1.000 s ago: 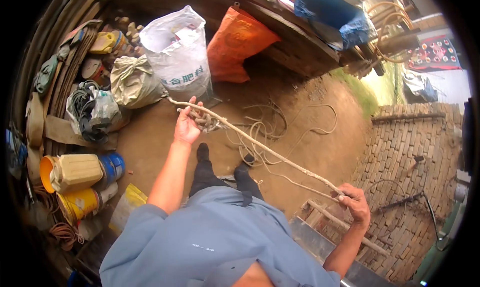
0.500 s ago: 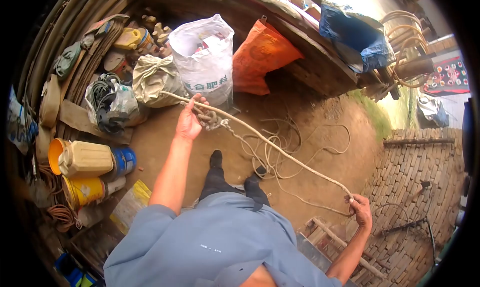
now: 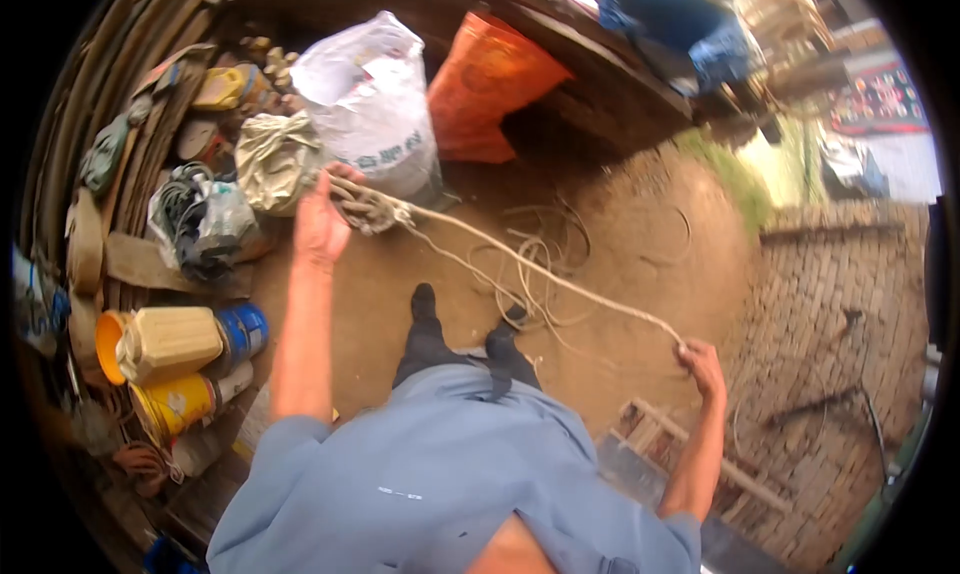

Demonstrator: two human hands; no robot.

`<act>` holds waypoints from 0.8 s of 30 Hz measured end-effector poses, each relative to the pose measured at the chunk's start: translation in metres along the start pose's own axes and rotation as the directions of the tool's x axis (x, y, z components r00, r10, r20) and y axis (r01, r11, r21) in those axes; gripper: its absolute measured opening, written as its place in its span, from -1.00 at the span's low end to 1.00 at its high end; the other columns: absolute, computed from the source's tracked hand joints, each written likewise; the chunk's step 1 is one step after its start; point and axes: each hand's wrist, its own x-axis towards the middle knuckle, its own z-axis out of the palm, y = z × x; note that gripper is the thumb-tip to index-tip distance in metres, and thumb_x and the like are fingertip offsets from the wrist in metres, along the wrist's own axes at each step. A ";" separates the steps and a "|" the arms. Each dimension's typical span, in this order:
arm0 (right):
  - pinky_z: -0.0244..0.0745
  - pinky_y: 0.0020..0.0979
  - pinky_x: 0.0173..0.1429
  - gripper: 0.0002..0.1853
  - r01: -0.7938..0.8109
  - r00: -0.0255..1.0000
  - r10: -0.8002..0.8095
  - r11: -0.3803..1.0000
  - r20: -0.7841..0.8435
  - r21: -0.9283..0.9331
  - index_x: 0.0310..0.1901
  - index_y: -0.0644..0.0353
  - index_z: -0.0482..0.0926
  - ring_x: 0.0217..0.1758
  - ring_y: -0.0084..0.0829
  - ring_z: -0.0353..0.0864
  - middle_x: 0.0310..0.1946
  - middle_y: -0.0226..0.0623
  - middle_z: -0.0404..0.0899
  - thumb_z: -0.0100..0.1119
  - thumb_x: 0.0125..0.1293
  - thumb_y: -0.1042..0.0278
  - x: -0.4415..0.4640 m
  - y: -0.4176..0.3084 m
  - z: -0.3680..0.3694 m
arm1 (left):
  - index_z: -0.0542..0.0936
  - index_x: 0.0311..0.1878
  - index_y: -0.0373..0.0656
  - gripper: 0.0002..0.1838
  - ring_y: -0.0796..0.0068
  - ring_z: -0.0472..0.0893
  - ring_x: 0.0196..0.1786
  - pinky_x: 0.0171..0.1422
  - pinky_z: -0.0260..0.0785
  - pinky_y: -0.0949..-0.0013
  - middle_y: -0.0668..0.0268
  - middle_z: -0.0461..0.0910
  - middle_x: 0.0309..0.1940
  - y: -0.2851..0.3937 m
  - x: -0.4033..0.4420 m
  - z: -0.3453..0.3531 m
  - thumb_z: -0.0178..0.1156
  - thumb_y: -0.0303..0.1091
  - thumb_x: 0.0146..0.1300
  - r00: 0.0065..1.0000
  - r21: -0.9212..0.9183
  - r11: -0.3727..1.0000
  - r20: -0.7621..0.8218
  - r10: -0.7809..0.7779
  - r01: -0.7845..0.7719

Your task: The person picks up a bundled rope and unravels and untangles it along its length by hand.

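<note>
A pale rope (image 3: 545, 272) runs taut between my two hands, sloping down from left to right. My left hand (image 3: 322, 224) is closed on it beside a gathered bundle of coils (image 3: 368, 210), close to the white sack. Off to the right, my right hand (image 3: 703, 366) pinches the rope near hip level. From the bundle a second, slacker length drops toward loose rope loops (image 3: 540, 259) on the dirt ground, near my feet.
A white sack (image 3: 365, 104) and an orange sack (image 3: 490, 89) stand ahead. To the left are buckets, a beige jerrycan (image 3: 172, 344) and a tan sack (image 3: 277, 164). A wooden frame (image 3: 660, 439) lies right, by brick paving (image 3: 820, 354).
Both hands have shifted left, still holding the rope; my right hand has also risen slightly. The coils at my left hand look bulkier, and fewer loops lie on the ground.
</note>
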 end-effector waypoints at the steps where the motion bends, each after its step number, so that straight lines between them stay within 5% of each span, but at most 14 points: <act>1: 0.46 -0.40 -0.21 -0.72 -0.004 1.000 0.004 0.999 -0.012 0.039 -0.18 0.32 0.75 -0.33 -0.52 0.58 -0.41 -0.37 0.67 0.27 0.29 0.23 0.007 0.006 0.008 | 0.59 0.17 -0.22 -0.65 0.16 0.64 0.20 0.34 0.51 0.01 0.21 0.66 0.09 0.004 0.002 0.011 0.20 -0.14 0.55 1.000 -0.021 1.000 0.012 0.010 -0.010; 10: 0.49 -0.27 -0.20 -0.76 0.055 0.997 -0.060 0.994 -0.040 -0.099 -0.39 0.25 0.63 -0.34 -0.40 0.64 -0.49 -0.22 0.67 0.34 0.25 0.23 0.075 0.028 0.089 | 0.59 0.17 -0.06 -0.67 0.24 0.57 0.30 0.60 0.27 -0.16 0.21 0.60 0.18 0.083 -0.013 0.172 0.16 -0.08 0.55 0.955 -0.013 0.999 0.295 0.034 -0.031; 12: 0.54 -0.18 -0.15 -0.73 0.019 0.998 -0.027 0.991 -0.056 -0.134 -0.38 0.25 0.62 -0.29 -0.22 0.69 -0.46 -0.11 0.68 0.37 0.23 0.19 0.091 0.018 0.117 | 0.59 0.18 -0.08 -0.70 0.26 0.55 0.32 0.66 0.17 -0.18 0.20 0.59 0.19 0.104 -0.017 0.208 0.15 -0.13 0.56 0.907 -0.106 0.994 0.420 0.031 0.015; 15: 0.55 0.00 -0.03 -0.70 0.124 0.985 -0.151 0.954 -0.080 -0.273 -0.31 0.27 0.63 -0.15 0.14 0.69 -0.31 0.11 0.69 0.37 0.23 0.15 0.127 0.020 0.164 | 0.51 0.25 -0.22 -0.68 -0.02 0.36 0.49 0.74 -0.02 -0.21 0.07 0.52 0.26 0.144 -0.025 0.256 0.13 -0.28 0.56 0.770 -0.108 0.973 0.631 -0.090 0.203; 16: 0.55 0.04 0.01 -0.70 0.157 0.975 -0.192 0.950 -0.109 -0.270 -0.28 0.27 0.63 -0.09 0.19 0.66 -0.26 0.15 0.68 0.37 0.23 0.15 0.134 0.014 0.180 | 0.42 0.31 -0.31 -0.65 -0.16 0.27 0.54 0.73 -0.02 -0.25 -0.01 0.48 0.29 0.149 -0.028 0.272 0.05 -0.32 0.60 0.709 -0.134 0.968 0.703 -0.058 0.212; 19: 0.54 0.05 0.13 -0.68 0.219 0.950 -0.264 0.944 -0.166 -0.248 -0.10 0.25 0.63 0.04 0.19 0.65 -0.11 0.15 0.68 0.36 0.24 0.18 0.146 -0.023 0.221 | 0.33 0.48 -0.37 -0.53 -0.12 0.22 0.60 0.70 -0.03 -0.33 -0.14 0.29 0.50 0.174 -0.041 0.317 -0.18 -0.31 0.66 0.601 -0.041 0.980 0.794 -0.087 0.196; 20: 0.54 0.04 0.18 -0.67 0.239 0.942 -0.275 0.953 -0.191 -0.188 -0.04 0.24 0.63 0.08 0.17 0.64 -0.07 0.14 0.68 0.35 0.25 0.22 0.148 -0.037 0.235 | 0.48 0.25 -0.32 -0.57 0.05 0.43 0.41 0.39 0.36 -0.01 -0.10 0.41 0.37 0.156 -0.064 0.361 -0.16 -0.15 0.66 0.885 0.177 0.974 0.464 0.041 -0.138; 22: 0.51 0.01 0.28 -0.56 0.275 0.938 -0.288 0.957 -0.194 -0.093 0.18 0.19 0.57 0.20 0.14 0.61 0.06 0.13 0.65 0.34 0.29 0.28 0.147 -0.073 0.253 | 0.63 0.02 -0.27 -0.48 0.22 0.64 0.22 0.09 0.76 0.30 -0.06 0.53 0.25 0.136 -0.088 0.402 -0.13 0.01 0.65 0.941 0.486 0.808 0.116 0.317 -0.333; 24: 0.46 -0.02 0.37 -0.36 0.261 0.950 -0.267 0.964 -0.159 -0.055 0.41 0.14 0.38 0.31 0.13 0.54 0.23 0.15 0.55 0.34 0.34 0.23 0.154 -0.095 0.274 | 0.46 0.45 -0.16 -0.45 -0.08 0.29 0.56 0.37 0.59 -0.21 -0.11 0.10 0.62 0.130 -0.098 0.417 -0.09 0.01 0.63 0.580 0.863 0.323 -0.044 0.814 -0.389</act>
